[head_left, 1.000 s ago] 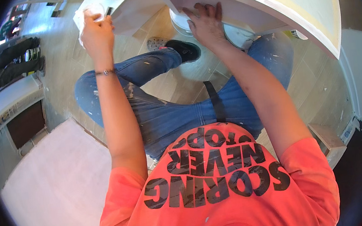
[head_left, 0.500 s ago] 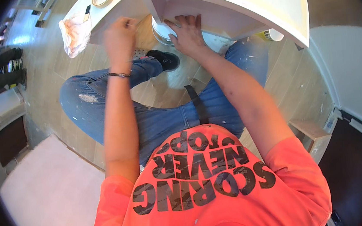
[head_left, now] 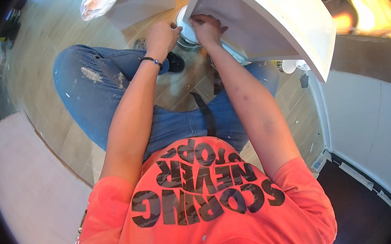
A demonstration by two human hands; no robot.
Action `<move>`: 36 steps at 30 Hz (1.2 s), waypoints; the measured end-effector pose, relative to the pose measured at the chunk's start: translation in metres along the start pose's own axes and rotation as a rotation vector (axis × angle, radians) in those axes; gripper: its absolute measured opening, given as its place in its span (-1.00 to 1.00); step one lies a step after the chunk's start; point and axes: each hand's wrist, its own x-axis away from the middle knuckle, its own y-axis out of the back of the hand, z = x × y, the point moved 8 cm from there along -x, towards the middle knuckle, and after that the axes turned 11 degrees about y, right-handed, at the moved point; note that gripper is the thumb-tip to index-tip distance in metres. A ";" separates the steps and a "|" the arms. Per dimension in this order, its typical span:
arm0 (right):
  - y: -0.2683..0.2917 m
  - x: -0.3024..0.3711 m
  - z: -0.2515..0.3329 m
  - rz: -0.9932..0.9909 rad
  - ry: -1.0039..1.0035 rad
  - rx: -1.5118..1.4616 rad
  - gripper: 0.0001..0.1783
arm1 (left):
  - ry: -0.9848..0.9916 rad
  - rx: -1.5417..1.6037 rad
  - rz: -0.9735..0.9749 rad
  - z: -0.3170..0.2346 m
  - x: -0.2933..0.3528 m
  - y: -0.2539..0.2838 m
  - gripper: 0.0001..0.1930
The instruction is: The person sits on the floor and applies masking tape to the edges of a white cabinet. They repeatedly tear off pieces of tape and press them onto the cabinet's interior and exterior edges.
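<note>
A white wooden furniture piece with a curved edge point(head_left: 284, 14) stands tilted in front of me, its hollow inner side toward me. My right hand point(head_left: 209, 30) is bent around the near left corner of this piece, fingers on its edge. Just left of it, my left hand point(head_left: 163, 38) is closed, thumb and forefinger pinched together beside that corner. Whatever the left fingers hold is hidden. Between and below the two hands shows a round white tub point(head_left: 188, 34), partly covered by the piece.
Behind my left hand is another white panel point(head_left: 142, 7), with a crumpled whitish cloth or bag point(head_left: 99, 2) by it. A white cup point(head_left: 289, 66) lies near my right knee. A pale board point(head_left: 30, 171) is at lower left, a white low wall point(head_left: 368, 105) at right.
My left hand has moved right, close to my right hand. The right hand has gone from lying spread on the inner board to its corner. The furniture piece appears further right and turned.
</note>
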 end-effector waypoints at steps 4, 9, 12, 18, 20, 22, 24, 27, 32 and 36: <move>-0.004 -0.006 -0.001 0.070 -0.045 -0.017 -0.80 | 0.054 0.054 0.023 0.004 -0.002 -0.005 -0.60; 0.000 -0.007 0.003 0.076 -0.073 -0.028 -0.82 | 0.062 0.103 0.028 0.007 -0.008 -0.012 -0.63; 0.002 -0.008 0.001 0.061 -0.068 -0.022 -0.81 | 0.070 0.115 0.023 0.011 -0.009 -0.016 -0.64; 0.001 -0.009 0.001 0.093 -0.081 -0.047 -0.76 | 0.079 0.151 -0.022 0.016 -0.013 -0.020 -0.66; -0.003 -0.010 0.000 0.139 -0.090 -0.033 -0.74 | 0.076 0.154 -0.027 0.015 -0.013 -0.020 -0.66; -0.004 -0.013 -0.001 0.120 -0.103 -0.017 -0.74 | 0.068 0.141 -0.022 0.013 -0.013 -0.020 -0.66; -0.005 -0.015 -0.006 0.106 -0.120 -0.017 -0.75 | 0.046 0.150 -0.038 0.010 -0.012 -0.019 -0.66; -0.007 -0.014 0.002 0.112 -0.133 -0.033 -0.77 | 0.041 0.169 -0.043 0.016 -0.016 -0.023 -0.66; -0.009 -0.016 -0.005 0.098 -0.129 -0.027 -0.78 | 0.040 0.194 -0.051 0.014 -0.015 -0.025 -0.71; -0.009 -0.017 -0.015 0.067 -0.134 -0.056 -0.73 | 0.036 0.200 -0.076 0.014 -0.014 -0.024 -0.69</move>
